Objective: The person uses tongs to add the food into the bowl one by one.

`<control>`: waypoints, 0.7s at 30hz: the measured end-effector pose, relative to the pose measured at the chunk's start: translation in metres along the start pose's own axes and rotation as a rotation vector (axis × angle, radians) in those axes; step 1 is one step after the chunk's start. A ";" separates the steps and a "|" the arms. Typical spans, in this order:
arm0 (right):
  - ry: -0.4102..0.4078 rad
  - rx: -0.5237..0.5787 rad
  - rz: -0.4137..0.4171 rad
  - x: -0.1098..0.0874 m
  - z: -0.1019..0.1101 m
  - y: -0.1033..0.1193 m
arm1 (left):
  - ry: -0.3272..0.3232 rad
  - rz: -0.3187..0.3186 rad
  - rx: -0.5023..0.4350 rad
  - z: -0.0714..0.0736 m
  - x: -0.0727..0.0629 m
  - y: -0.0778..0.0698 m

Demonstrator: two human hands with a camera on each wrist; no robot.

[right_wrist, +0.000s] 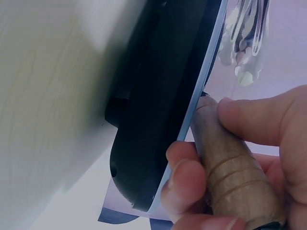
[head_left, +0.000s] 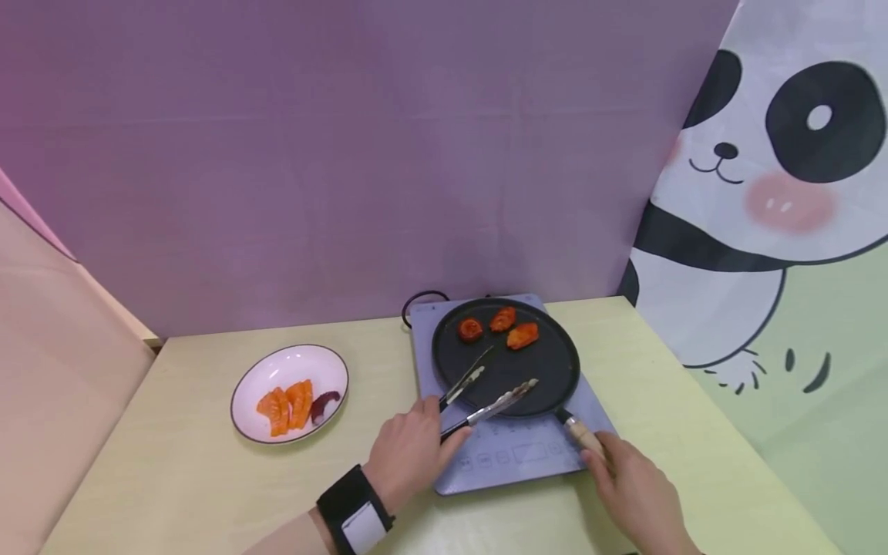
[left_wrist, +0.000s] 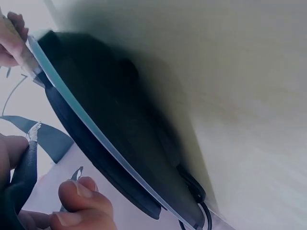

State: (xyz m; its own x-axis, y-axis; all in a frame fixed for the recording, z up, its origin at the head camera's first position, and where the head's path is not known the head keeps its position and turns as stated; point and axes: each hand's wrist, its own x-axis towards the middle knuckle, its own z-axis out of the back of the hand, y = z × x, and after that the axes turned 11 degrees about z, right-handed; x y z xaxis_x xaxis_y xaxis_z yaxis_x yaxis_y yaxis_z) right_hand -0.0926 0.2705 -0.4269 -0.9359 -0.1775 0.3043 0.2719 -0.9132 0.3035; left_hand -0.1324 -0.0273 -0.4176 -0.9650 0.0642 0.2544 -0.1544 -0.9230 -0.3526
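Note:
My left hand grips metal tongs with black handles. The tongs' arms stand apart over the near part of a flat black frying pan, with nothing between their tips. Three reddish-orange pieces of food that look like chicken wings lie in the pan's far half. My right hand holds the pan's wooden handle. In the right wrist view, thumb and fingers wrap that ringed handle. The left wrist view shows my left fingers around the dark tong handles.
Under the pan is a pale induction cooker with a black cord behind it. A white dark-rimmed plate at left holds orange salmon slices and a dark purple piece of food. A purple backdrop stands behind the table.

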 end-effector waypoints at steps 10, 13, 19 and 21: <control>-0.008 0.000 0.006 0.000 0.000 0.000 | 0.081 0.021 0.004 0.011 -0.026 0.012; -0.011 0.000 0.005 0.000 0.000 0.000 | 0.069 0.031 -0.023 0.013 -0.034 0.018; -0.012 -0.006 0.006 0.000 0.000 0.000 | 0.050 0.074 -0.032 0.017 -0.047 0.032; -0.010 -0.007 0.006 0.000 0.000 0.000 | 0.069 0.105 -0.029 0.020 -0.050 0.036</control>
State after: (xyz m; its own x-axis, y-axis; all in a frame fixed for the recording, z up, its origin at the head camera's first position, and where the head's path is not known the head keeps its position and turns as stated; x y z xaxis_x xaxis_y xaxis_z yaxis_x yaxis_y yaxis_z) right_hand -0.0925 0.2703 -0.4269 -0.9320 -0.1791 0.3151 0.2755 -0.9149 0.2950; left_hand -0.0854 -0.0715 -0.4256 -0.9883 -0.0053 0.1526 -0.0568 -0.9148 -0.3999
